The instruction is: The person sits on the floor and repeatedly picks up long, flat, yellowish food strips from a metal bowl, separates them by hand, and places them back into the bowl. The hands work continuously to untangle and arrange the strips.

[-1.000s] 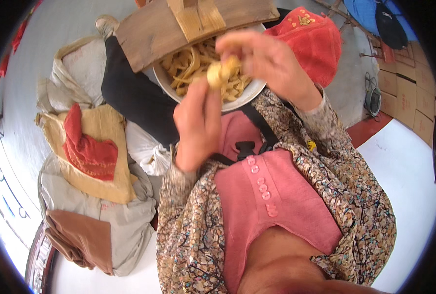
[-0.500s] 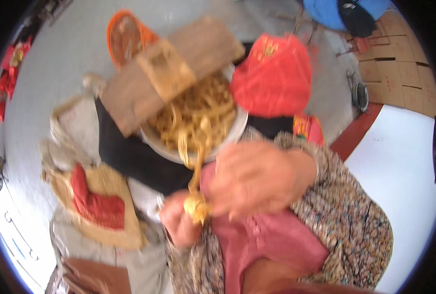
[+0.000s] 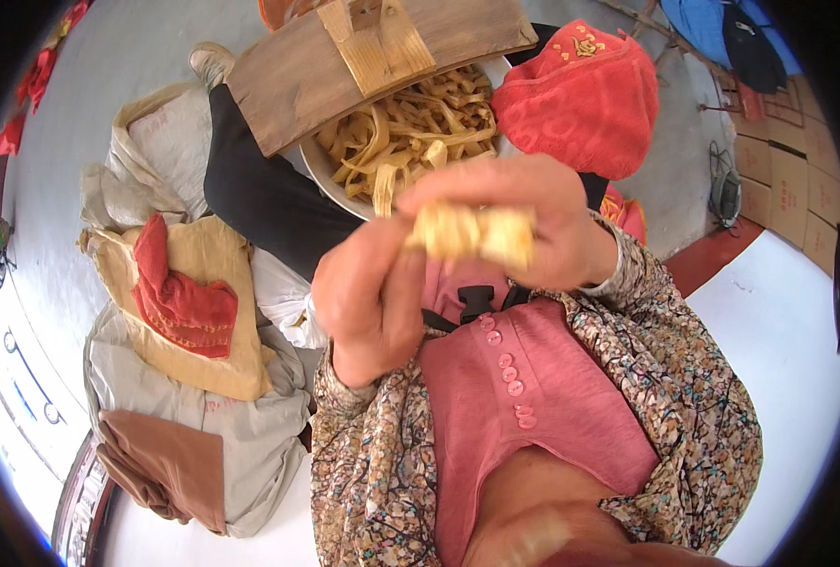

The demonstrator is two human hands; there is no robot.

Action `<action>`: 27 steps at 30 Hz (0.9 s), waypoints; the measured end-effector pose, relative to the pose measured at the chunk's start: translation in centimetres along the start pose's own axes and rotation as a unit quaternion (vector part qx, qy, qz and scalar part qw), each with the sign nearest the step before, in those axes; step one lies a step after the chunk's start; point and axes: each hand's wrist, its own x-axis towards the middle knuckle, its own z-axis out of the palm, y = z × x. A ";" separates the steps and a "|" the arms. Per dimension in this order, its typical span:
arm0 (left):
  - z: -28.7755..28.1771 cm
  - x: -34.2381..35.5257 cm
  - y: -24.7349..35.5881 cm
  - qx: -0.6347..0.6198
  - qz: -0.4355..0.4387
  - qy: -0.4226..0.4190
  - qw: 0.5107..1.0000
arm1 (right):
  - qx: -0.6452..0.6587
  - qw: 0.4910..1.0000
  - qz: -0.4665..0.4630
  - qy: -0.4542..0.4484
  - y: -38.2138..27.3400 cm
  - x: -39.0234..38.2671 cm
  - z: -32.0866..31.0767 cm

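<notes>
Where the yellow bundle (image 3: 472,234) is: up between the two grips, in front of the pink top (image 3: 533,369). It's pretty smeared by motion blur on my feed, so no fine detail from my end.
Left grip (image 3: 368,298): thumb and fingers brought together, pinching the bundle's left end.
Right grip (image 3: 552,203): half curled, one finger laid along the bundle's upper side, the right end tucked under the hand. Honestly I can't tell how tight, too blurry.
Loose strip (image 3: 385,189): looped down at the basin's near rim, right by the left fingertips. Can't tell if it joins the bundle.
White basin (image 3: 333,192): round, just beyond the grips, loaded with yellow strips (image 3: 429,123).
Wooden board (image 3: 297,76): lying across the basin's far side, paler band over its middle.
Red cloth (image 3: 581,113): bunched up just right of the basin, pretty close to the right grip.
</notes>
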 end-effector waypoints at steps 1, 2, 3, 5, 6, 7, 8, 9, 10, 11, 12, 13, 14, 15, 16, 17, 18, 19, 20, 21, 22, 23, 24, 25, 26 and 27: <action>-0.6 -0.7 0.5 0.042 0.027 0.016 0.999 | -0.006 1.000 -0.016 -0.013 -0.7 -0.1 -0.3; 0.5 -1.9 0.9 -0.037 0.028 0.105 0.993 | -0.005 0.999 -0.036 -0.029 -1.6 -0.2 -0.6; 1.7 -3.4 1.1 -0.116 0.046 0.197 0.972 | -0.002 0.997 -0.061 -0.043 -1.7 -0.4 -0.7; 1.3 -2.7 3.0 -0.248 0.107 0.226 0.936 | 0.020 0.990 -0.116 -0.074 -2.6 -0.4 0.1; 0.2 -0.6 4.0 -0.321 0.140 0.162 0.923 | 0.020 0.987 -0.138 -0.079 -2.6 -0.1 0.0; -0.6 0.0 3.8 -0.342 0.184 0.084 0.918 | 0.037 0.980 -0.166 -0.103 -2.6 0.1 0.5; -1.1 1.2 3.2 -0.380 0.221 -0.017 0.898 | 0.037 0.978 -0.182 -0.097 -2.6 -0.2 0.6; -1.0 1.5 2.9 -0.410 0.215 -0.050 0.885 | 0.032 0.977 -0.189 -0.092 -2.4 -0.2 0.8; -0.6 1.7 2.9 -0.461 0.206 -0.047 0.862 | 0.023 0.978 -0.189 -0.083 -2.7 0.0 1.0; -0.1 1.2 2.9 -0.495 0.199 -0.036 0.845 | 0.023 0.977 -0.192 -0.085 -2.6 0.0 1.0; 1.3 -0.3 3.2 -0.542 0.182 0.015 0.820 | 0.033 0.977 -0.188 -0.093 -2.3 -0.1 1.1; 1.3 -0.8 3.0 -0.571 0.167 0.011 0.804 | 0.039 0.979 -0.179 -0.091 -2.2 -0.2 1.1; 1.5 -1.3 2.9 -0.601 0.155 0.011 0.784 | 0.042 0.982 -0.166 -0.085 -2.1 -0.5 0.8; 0.8 -1.4 2.3 -0.611 0.145 -0.034 0.777 | 0.045 0.984 -0.154 -0.080 -2.0 -0.6 0.5; 0.0 -1.6 1.7 -0.620 0.134 -0.079 0.769 | 0.041 0.989 -0.127 -0.056 -2.0 -0.8 -0.2; -1.0 -0.8 1.4 -0.583 0.078 -0.102 0.803 | 0.039 0.995 -0.093 -0.025 -2.5 -0.3 -0.6; -1.8 -0.1 0.8 -0.540 0.025 -0.132 0.831 | 0.035 0.997 -0.066 0.009 -3.0 0.0 -1.2; -2.1 -0.6 0.8 -0.411 -0.059 -0.127 0.901 | 0.049 0.997 -0.040 0.040 -1.6 -0.9 -2.2; -2.3 0.3 0.2 -0.299 -0.133 -0.128 0.936 | 0.039 0.996 -0.017 0.081 -0.9 -0.5 -3.0; -2.0 1.1 -0.6 -0.181 -0.205 -0.127 0.953 | 0.024 0.993 -0.003 0.118 0.0 0.1 -4.4; -1.0 2.0 -1.8 -0.158 -0.201 -0.139 0.957 | 0.011 0.992 -0.018 0.124 1.6 0.9 -6.1; -0.5 2.6 -2.1 -0.127 -0.202 -0.149 0.960 | -0.052 0.993 -0.012 0.104 2.3 1.6 -6.8; 0.0 3.1 -2.9 -0.106 -0.186 -0.155 0.964 | -0.116 0.990 -0.006 0.085 2.8 2.3 -7.2; 0.7 3.7 -3.8 -0.090 -0.166 -0.164 0.968 | -0.184 0.981 0.002 0.069 2.8 2.7 -7.4; 1.2 4.1 -4.3 -0.090 -0.169 -0.176 0.966 | -0.144 0.989 0.038 0.023 2.6 3.2 -7.1; 1.7 4.5 -4.8 -0.090 -0.172 -0.189 0.963 | -0.165 0.984 0.062 -0.019 2.8 3.4 -7.1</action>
